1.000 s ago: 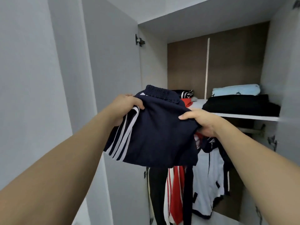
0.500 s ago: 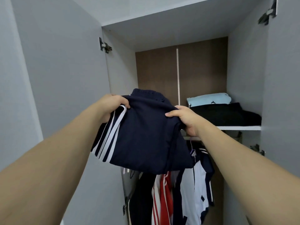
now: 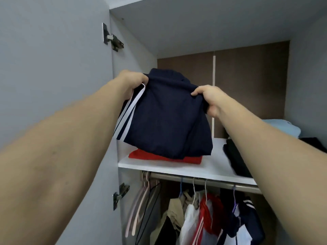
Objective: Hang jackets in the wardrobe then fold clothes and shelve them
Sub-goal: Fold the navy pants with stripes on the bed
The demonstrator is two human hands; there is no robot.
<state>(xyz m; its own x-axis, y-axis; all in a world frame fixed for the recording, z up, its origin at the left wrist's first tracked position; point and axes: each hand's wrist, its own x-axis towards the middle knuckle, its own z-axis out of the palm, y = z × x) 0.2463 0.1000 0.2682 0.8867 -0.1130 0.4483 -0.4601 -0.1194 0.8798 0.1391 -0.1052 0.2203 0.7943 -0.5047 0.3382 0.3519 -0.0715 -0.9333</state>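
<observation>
Both hands, left hand [image 3: 131,82] and right hand [image 3: 209,98], pinch soft folded navy shorts [image 3: 166,117] with white side stripes, above a red folded garment [image 3: 159,155] on the smooth white wardrobe shelf [image 3: 203,167]; brown back panel [image 3: 251,89] behind.

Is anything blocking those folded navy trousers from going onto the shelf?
Nothing visible does. Both hands, left and right, hold the folded navy white-striped trousers just above the folded red garment on the white wardrobe shelf, apparently the spot to stack them.
</observation>
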